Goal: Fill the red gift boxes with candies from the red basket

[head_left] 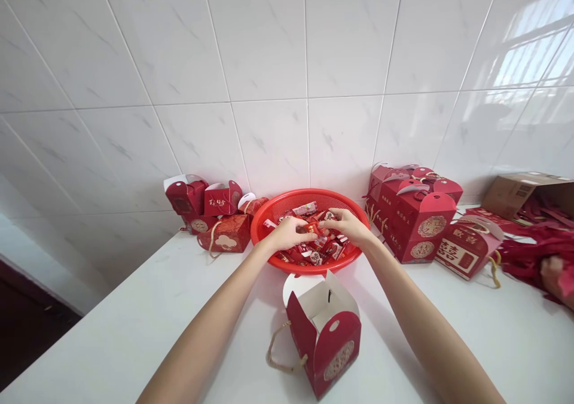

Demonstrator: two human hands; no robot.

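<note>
A red plastic basket (309, 193) full of wrapped candies (316, 257) stands against the wall. Both of my hands reach into it, side by side. My left hand (290, 233) has its thumb and fingers curled around a red-wrapped candy (311, 229) near the middle of the pile. From the other side, my right hand (347, 227) pinches at the candies, its fingertips close to those of the left; its grip is partly hidden. Between my forearms, nearer to me, an open red gift box (329, 353) with a rope handle (282, 365) stands upright, showing its white inside.
Several small red boxes (226, 234) are stacked left of the basket. More red boxes (417, 219) stand at right, beside a tilted one (469, 245). Farther right are a cardboard carton (520, 195), dark red material (527, 251) and another person's hand (553, 272). A tiled wall (269, 147) bounds the white table (179, 296).
</note>
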